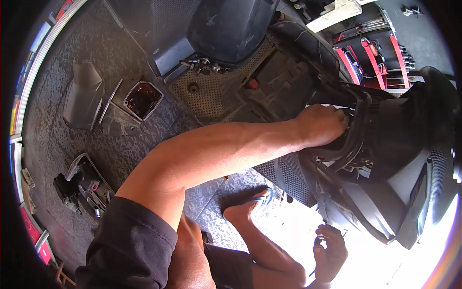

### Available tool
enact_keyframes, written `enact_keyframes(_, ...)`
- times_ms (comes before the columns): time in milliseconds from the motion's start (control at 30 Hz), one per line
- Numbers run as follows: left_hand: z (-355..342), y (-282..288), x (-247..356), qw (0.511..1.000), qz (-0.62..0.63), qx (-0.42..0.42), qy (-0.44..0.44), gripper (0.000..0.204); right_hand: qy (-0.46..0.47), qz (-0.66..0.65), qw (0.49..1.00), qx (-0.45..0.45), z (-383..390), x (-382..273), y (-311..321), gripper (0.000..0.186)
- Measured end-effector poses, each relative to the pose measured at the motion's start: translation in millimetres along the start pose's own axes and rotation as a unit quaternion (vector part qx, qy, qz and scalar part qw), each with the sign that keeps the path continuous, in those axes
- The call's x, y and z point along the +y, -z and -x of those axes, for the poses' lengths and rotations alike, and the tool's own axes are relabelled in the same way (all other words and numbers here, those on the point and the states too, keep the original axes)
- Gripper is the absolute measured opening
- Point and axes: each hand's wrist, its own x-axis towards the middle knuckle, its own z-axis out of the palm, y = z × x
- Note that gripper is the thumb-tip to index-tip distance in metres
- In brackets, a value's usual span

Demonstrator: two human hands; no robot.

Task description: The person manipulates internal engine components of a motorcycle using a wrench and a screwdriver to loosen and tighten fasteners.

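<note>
A black scooter lies partly stripped before me, its front fairing [390, 159] at the right. My left hand [321, 126] reaches across the footboard [211, 94] into a gap behind the fairing, by white connectors and cables. Its fingertips are hidden inside the gap. My right hand [330, 251] is low at the bottom, just under the fairing's lower edge, with its fingers curled. Bright glare washes out the floor around it, so I cannot tell whether it holds anything.
The black seat [231, 29] is at the top. Removed grey panels [84, 96] and a lamp unit [143, 100] lie on the speckled floor at left, with loose parts [84, 188] below them. A red tool rack [375, 53] stands top right. My foot in a blue sandal [250, 207] rests by the footboard.
</note>
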Motion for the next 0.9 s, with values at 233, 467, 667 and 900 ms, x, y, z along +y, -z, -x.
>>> enact_keyframes(233,2.6,13.6,-1.6,0.997,0.017,-0.064,-0.031,0.042,0.01,0.005,1.0,0.001,4.9,-5.8,1.7,0.055)
enact_keyframes(467,3.7,22.4,7.4,0.989,0.068,-0.119,0.049,0.044,0.026,0.037,0.999,-0.008,6.6,6.4,12.1,0.057)
enact_keyframes(667,-1.5,13.5,-5.1,0.997,0.038,-0.073,0.009,0.044,0.016,0.053,0.998,0.019,14.4,16.1,25.5,0.06)
enact_keyframes(900,-0.5,20.0,-3.2,0.995,0.028,-0.1,-0.001,0.043,-0.009,0.094,0.993,0.074,21.6,23.7,40.2,0.067)
